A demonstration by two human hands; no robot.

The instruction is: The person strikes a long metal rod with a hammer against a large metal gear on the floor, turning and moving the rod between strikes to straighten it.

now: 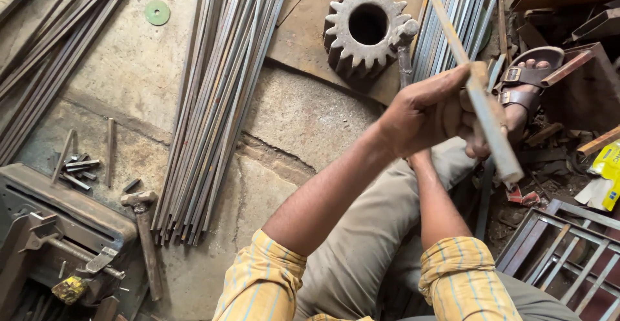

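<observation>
You are sitting low over a cracked concrete floor (129, 82), looking down past your yellow striped sleeves and grey trousers. A long bundle of thin steel rods (223, 95) is lying on the floor to your left, running away from you, and a second bundle of rods (462, 4) is lying beyond your hands. Between the two bundles, a large rusty gear wheel (367, 27) with pale-topped teeth is resting on a flat metal plate (303, 30). A metal grille (568, 243) is sitting at your lower right.

You are holding one flat steel bar (481, 98) up in front of you, tilted, with its near end pointing down to the right and its far end running off the top edge. Your left hand (423, 111) is wrapping its fingers around the bar's middle. Your right hand (481, 137) is sitting just behind it, mostly hidden, so you cannot tell its grip.

A hammer (145, 230) is lying on the floor at lower left, near short cut rod pieces (77, 169). Your sandalled foot (526, 85) is resting beyond the bar.
</observation>
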